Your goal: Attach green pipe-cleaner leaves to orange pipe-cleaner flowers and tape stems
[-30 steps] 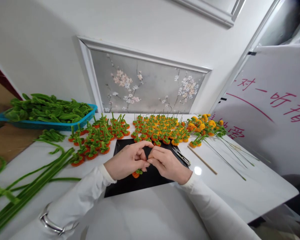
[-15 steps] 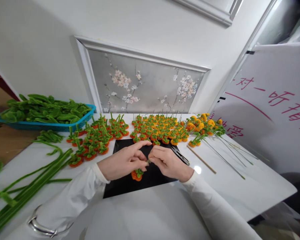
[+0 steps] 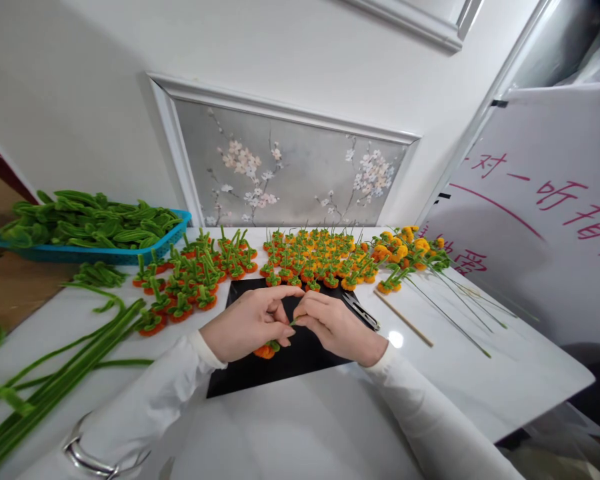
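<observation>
Above the black mat [image 3: 230, 380], my left hand [image 3: 253, 325] is closed around a small orange pipe-cleaner flower [image 3: 265, 351] with a green base. Its bloom hangs below my thumb, partly covered by the fingers. My right hand [image 3: 337, 330] is closed in a pinch on the thin green stem [image 3: 293, 323] of that flower, right beside my left fingertips. Where the stem runs between the fingers is hidden. Small pliers [image 3: 361, 311] lie at the mat's right edge, near the right hand.
Orange flowers with thick green stems [image 3: 180, 300] stand at left; orange-yellow ones [image 3: 320, 257] fill the back. A blue basket [image 3: 80, 255] holds green leaves. Long green pipe cleaners [image 3: 65, 373] lie at left. A wooden stick [image 3: 405, 319] and long-stemmed yellow flowers [image 3: 410, 250] lie right.
The flower has tilted and shifted slightly left, its bloom now more covered by my left hand. Both hands stay together over the mat, having moved only slightly.
</observation>
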Action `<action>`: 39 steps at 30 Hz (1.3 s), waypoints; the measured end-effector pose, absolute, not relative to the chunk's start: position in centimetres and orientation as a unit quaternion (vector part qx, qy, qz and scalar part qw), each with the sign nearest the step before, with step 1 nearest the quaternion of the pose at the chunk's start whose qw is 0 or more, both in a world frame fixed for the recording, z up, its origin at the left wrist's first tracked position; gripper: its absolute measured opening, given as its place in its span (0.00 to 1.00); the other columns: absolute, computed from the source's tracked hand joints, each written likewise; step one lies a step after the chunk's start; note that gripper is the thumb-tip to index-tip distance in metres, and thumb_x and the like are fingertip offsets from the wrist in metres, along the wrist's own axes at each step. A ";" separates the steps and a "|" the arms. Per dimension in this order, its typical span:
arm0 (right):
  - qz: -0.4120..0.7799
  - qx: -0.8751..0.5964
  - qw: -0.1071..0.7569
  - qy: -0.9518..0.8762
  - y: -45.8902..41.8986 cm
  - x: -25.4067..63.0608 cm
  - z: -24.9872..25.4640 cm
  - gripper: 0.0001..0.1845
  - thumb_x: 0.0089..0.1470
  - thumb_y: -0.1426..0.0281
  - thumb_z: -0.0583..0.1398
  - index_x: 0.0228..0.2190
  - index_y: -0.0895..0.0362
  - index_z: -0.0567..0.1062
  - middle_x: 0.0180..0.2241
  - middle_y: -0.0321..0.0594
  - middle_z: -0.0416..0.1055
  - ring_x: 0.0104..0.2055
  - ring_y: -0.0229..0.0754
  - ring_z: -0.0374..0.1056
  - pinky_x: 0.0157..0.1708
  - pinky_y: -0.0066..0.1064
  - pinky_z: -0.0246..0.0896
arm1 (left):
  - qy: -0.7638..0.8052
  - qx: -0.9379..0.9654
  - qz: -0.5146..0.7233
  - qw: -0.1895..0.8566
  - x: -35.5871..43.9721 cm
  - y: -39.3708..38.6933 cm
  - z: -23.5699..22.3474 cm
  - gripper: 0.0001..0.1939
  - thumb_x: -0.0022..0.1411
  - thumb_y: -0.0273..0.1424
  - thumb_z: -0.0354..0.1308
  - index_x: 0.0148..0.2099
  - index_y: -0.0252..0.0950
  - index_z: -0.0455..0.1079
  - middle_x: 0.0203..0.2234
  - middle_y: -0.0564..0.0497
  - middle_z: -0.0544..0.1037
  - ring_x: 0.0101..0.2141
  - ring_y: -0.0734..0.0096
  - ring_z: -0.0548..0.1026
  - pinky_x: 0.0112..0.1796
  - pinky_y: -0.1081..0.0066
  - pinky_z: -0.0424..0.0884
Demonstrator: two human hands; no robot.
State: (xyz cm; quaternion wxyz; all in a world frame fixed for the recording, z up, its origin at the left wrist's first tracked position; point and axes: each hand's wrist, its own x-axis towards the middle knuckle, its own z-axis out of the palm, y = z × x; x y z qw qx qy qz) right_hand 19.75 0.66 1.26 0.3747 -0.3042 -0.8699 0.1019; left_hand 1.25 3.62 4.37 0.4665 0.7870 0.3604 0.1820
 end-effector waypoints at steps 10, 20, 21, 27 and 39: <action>0.123 -0.281 0.384 -0.871 0.7 20.0 1.1 0.10 0.58 0.77 0.49 0.31 0.59 0.69 0.32 0.41 0.67 0.38 0.37 0.62 0.39 0.27 0.60 | 0.316 0.746 0.141 0.569 1.0 3.4 5.1 0.32 0.54 0.28 0.55 0.60 0.34 0.50 0.24 0.55 0.75 0.28 0.68 0.77 0.34 0.66 0.72; 0.108 -0.293 0.375 -0.873 0.7 19.8 1.0 0.10 0.59 0.76 0.49 0.30 0.58 0.69 0.31 0.40 0.66 0.37 0.37 0.62 0.38 0.26 0.60 | 0.353 0.798 0.198 0.446 1.3 3.6 4.5 0.30 0.48 0.25 0.60 0.55 0.36 0.62 0.23 0.56 0.72 0.25 0.73 0.71 0.28 0.73 0.68; 0.108 -0.292 0.375 -0.873 0.7 19.8 1.0 0.10 0.59 0.76 0.49 0.30 0.58 0.69 0.32 0.41 0.66 0.37 0.37 0.62 0.39 0.27 0.60 | 0.350 0.790 0.197 0.463 1.3 3.6 4.5 0.31 0.48 0.25 0.59 0.56 0.36 0.61 0.23 0.56 0.73 0.25 0.73 0.72 0.29 0.73 0.69; 0.122 -0.288 0.376 -0.872 0.4 19.7 1.3 0.10 0.59 0.76 0.48 0.31 0.58 0.69 0.33 0.41 0.67 0.38 0.36 0.62 0.41 0.27 0.60 | 0.333 0.750 0.171 0.545 1.0 3.8 4.8 0.32 0.49 0.25 0.60 0.57 0.34 0.58 0.23 0.56 0.74 0.25 0.70 0.76 0.31 0.70 0.70; 0.124 -0.288 0.359 -0.879 0.6 19.7 0.8 0.13 0.59 0.74 0.48 0.28 0.59 0.70 0.31 0.41 0.67 0.36 0.36 0.62 0.38 0.26 0.60 | 0.349 0.769 0.162 0.510 1.1 3.7 4.8 0.32 0.47 0.29 0.62 0.56 0.34 0.58 0.24 0.57 0.74 0.26 0.73 0.72 0.30 0.73 0.67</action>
